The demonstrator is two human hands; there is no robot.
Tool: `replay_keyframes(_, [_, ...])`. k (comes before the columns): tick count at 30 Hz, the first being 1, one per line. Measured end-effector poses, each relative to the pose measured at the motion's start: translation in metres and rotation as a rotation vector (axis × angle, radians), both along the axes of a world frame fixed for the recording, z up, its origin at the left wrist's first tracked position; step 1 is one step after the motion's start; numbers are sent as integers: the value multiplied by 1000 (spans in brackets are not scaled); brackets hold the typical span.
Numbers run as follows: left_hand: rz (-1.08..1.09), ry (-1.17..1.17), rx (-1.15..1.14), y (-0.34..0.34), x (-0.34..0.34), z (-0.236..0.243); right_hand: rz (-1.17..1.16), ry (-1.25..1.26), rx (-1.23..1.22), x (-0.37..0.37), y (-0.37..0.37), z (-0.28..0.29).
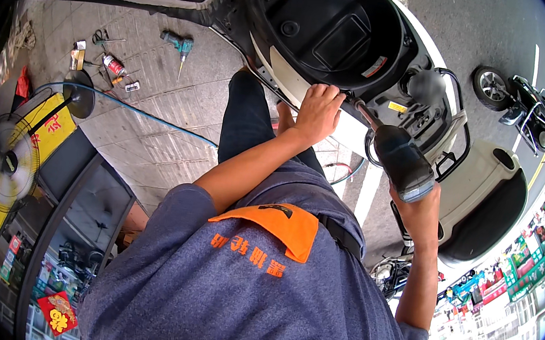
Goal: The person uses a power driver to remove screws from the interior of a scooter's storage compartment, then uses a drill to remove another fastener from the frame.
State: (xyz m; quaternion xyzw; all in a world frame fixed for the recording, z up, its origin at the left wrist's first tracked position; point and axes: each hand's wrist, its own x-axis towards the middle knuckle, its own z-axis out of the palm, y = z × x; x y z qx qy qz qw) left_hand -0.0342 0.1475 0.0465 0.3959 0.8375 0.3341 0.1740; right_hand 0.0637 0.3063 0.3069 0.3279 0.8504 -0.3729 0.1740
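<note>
A cream scooter [290, 76] stands in front of me with its black underseat storage bucket [326, 25] exposed. My right hand [419, 212] is closed round the handle of a dark power driver [400, 156]. The driver's long metal bit [367, 116] points up and left toward the bucket's near edge; its tip is too small to tell whether it touches a screw. Close to that tip, my left hand [319, 111] is closed over the scooter's upper side edge, fingers bent and fingertips hidden. Right of the bucket is the filler area, with a yellow label [398, 107].
On the paving at left lie a teal cordless drill [180, 45], a red spray can [113, 65] and small tools. A blue hose [150, 118] crosses the ground. A standing fan [11, 164] is at far left. A motorcycle [534, 119] stands on the right by the road.
</note>
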Motion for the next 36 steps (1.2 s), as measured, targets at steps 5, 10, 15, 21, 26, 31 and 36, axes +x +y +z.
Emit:
replay_keyframes(5, [31, -34, 35, 0, -2, 2, 37, 16, -50, -1, 14, 0])
replay_keyframes(10, [51, -245, 310, 16, -7, 16, 28, -11, -71, -2, 19, -3])
replay_keyframes(15, [5, -591, 387, 61, -3, 24, 48, -54, -84, -3, 12, 6])
replay_keyframes(21, [143, -666, 448, 73, 1, 30, 51, -118, -58, -20, 23, 20])
replay_keyframes(26, [259, -661, 501, 114, -3, 55, -111, 38, -108, -26, 46, 41])
replay_keyframes(31, [202, -455, 662, 212, -40, 57, -419, 212, -177, -25, 81, 32])
replay_keyframes(36, [148, -396, 502, 252, -49, 27, -621, 299, -279, -26, 112, -17])
